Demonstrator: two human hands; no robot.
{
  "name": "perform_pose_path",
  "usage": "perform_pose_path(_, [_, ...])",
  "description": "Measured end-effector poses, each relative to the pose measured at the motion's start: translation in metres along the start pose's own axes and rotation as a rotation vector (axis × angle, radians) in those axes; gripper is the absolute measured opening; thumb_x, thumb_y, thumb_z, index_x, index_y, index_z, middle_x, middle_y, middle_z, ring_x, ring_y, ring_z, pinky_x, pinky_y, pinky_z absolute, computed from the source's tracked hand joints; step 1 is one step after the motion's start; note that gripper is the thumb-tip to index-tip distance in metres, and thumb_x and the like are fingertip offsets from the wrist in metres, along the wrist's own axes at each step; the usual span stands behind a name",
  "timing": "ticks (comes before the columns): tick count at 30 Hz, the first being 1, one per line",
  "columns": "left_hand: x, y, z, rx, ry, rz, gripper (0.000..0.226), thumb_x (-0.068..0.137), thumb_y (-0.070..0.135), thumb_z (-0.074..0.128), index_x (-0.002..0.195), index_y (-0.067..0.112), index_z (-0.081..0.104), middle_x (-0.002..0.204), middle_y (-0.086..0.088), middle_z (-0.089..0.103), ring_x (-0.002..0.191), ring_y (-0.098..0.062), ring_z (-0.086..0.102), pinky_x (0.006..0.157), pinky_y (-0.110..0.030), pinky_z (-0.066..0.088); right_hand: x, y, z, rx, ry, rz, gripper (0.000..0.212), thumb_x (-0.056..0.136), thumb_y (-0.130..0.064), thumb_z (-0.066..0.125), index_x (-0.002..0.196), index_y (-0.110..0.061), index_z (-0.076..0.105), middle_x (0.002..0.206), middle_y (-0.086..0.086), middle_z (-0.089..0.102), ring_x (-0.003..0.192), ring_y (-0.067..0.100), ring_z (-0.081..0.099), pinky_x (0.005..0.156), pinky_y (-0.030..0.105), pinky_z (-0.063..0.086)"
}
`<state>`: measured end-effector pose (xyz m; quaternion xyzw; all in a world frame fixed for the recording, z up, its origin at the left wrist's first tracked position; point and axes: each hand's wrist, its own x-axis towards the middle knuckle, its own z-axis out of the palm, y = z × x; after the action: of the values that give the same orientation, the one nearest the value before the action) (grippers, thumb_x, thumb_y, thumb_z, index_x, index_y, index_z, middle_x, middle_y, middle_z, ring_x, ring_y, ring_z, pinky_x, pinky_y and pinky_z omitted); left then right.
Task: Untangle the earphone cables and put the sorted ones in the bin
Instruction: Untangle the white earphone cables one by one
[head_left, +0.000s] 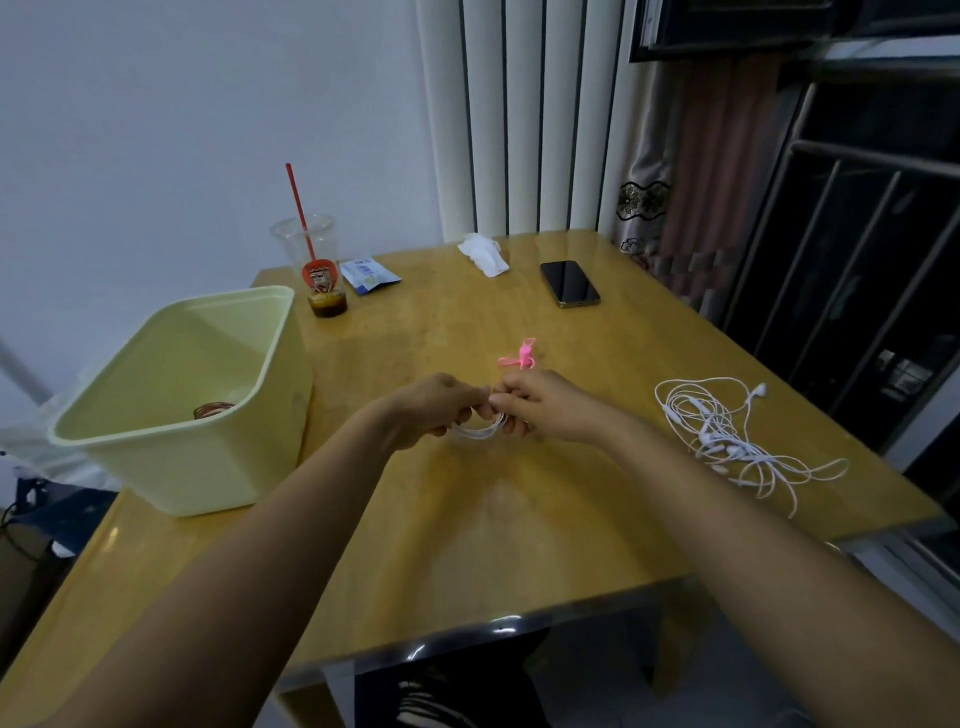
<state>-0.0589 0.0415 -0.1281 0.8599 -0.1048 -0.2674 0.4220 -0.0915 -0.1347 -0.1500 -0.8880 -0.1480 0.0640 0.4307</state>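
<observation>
- Both hands meet above the middle of the wooden table (467, 545), with the forearms reaching in from the near edge.
- The left hand (434, 410) has its fingers curled around the left side of a small coil of white earphone cable (479, 432).
- The right hand (543, 406) pinches the right side of the same coil between thumb and curled fingers, and the two hands' fingertips nearly touch.
- The loops of the coil hang just below the fingers, close above the tabletop.
- A pink tie (522, 356) lies on the table just beyond the right hand.
- To the right, well apart from the hands, a tangled heap of white earphones (727, 436) is spread loose on the table, with strands trailing towards the right edge.
- The pale yellow bin (208, 467) stands at the table's left edge, open at the top.
- A small brownish coil (214, 410) lies at the bottom of the bin; it may be a bundled cable, but the dim view does not settle it.
- At the far left of the table, just behind the bin, stands a clear plastic cup (311, 249) with a red straw (300, 208) and a little dark drink.
- Beside the cup lies a blue-and-white packet (370, 274).
- Farther right along the far side lie a crumpled white tissue (483, 252) and a dark phone (570, 283) lying flat.
</observation>
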Motion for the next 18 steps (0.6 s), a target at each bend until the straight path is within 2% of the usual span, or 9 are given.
perform_pose_path(3, [0.006,-0.002,-0.001,-0.128,0.105,0.007,0.034,0.102,0.031,0.048,0.074,0.016,0.058,0.063,0.003,0.037,0.058,-0.011,0.029,0.054,-0.024,0.024,0.011,0.004,-0.001,0.07,-0.018,-0.02,0.027,0.104,-0.027,0.048,0.08,-0.021,0.06,0.077,-0.002,0.06,0.068,0.003,0.059,0.066,0.021,0.049])
perform_pose_path(5, [0.011,-0.003,-0.002,-0.227,0.245,0.026,0.036,0.101,0.03,0.049,0.069,0.016,0.055,0.061,0.002,0.035,0.055,-0.012,0.028,0.05,-0.023,0.023,0.025,0.013,-0.004,0.052,0.126,-0.043,0.028,0.103,-0.031,0.048,0.085,-0.019,0.065,0.081,-0.003,0.063,0.076,0.007,0.059,0.083,0.027,0.047])
perform_pose_path(6, [0.014,-0.005,-0.004,-0.256,0.312,0.026,0.037,0.101,0.031,0.05,0.068,0.016,0.055,0.06,0.002,0.036,0.054,-0.012,0.028,0.049,-0.023,0.023,0.032,0.018,-0.006,0.021,0.235,-0.028,0.025,0.103,-0.03,0.049,0.093,-0.018,0.068,0.09,-0.002,0.067,0.084,0.01,0.062,0.092,0.03,0.046])
perform_pose_path(7, [0.015,-0.006,-0.005,-0.277,0.37,0.02,0.037,0.101,0.031,0.05,0.067,0.015,0.056,0.06,0.001,0.037,0.053,-0.012,0.03,0.048,-0.023,0.024,0.038,0.024,-0.009,-0.009,0.333,-0.001,0.021,0.102,-0.027,0.05,0.103,-0.017,0.069,0.101,-0.001,0.068,0.092,0.012,0.063,0.093,0.031,0.047])
perform_pose_path(9, [0.018,-0.007,-0.009,-0.328,0.459,0.002,0.037,0.1,0.029,0.051,0.067,0.015,0.057,0.06,0.0,0.04,0.052,-0.012,0.032,0.048,-0.024,0.026,0.05,0.033,-0.013,-0.125,0.474,0.055,0.024,0.1,-0.014,0.051,0.119,-0.015,0.066,0.118,0.001,0.059,0.099,0.013,0.062,0.083,0.025,0.048])
perform_pose_path(12, [0.021,-0.005,-0.012,-0.367,0.541,-0.01,0.038,0.101,0.027,0.049,0.065,0.016,0.055,0.059,-0.001,0.04,0.05,-0.013,0.032,0.044,-0.022,0.027,0.065,0.049,-0.011,-0.352,0.449,0.169,0.04,0.1,-0.01,0.049,0.139,-0.018,0.053,0.144,0.007,0.041,0.128,0.023,0.046,0.096,0.032,0.045])
perform_pose_path(13, [0.023,-0.004,-0.013,-0.37,0.556,-0.01,0.039,0.101,0.027,0.048,0.065,0.016,0.054,0.061,-0.002,0.039,0.051,-0.014,0.032,0.045,-0.023,0.027,0.068,0.052,-0.008,-0.391,0.415,0.208,0.042,0.101,-0.011,0.048,0.142,-0.019,0.051,0.147,0.008,0.038,0.129,0.025,0.044,0.099,0.035,0.046])
perform_pose_path(15, [0.028,-0.004,-0.014,-0.392,0.578,-0.037,0.038,0.103,0.03,0.044,0.071,0.013,0.056,0.065,-0.002,0.04,0.055,-0.015,0.034,0.05,-0.027,0.027,0.074,0.057,-0.005,-0.401,0.387,0.258,0.038,0.1,-0.013,0.051,0.137,-0.019,0.053,0.138,0.008,0.045,0.116,0.024,0.052,0.093,0.037,0.05])
perform_pose_path(18, [0.036,-0.005,-0.012,-0.451,0.596,-0.097,0.032,0.105,0.031,0.035,0.096,0.007,0.054,0.074,-0.003,0.043,0.058,-0.014,0.035,0.05,-0.029,0.028,0.079,0.059,-0.006,-0.293,0.473,0.233,0.015,0.094,-0.015,0.061,0.109,-0.014,0.06,0.119,0.006,0.053,0.093,0.018,0.056,0.077,0.028,0.048])
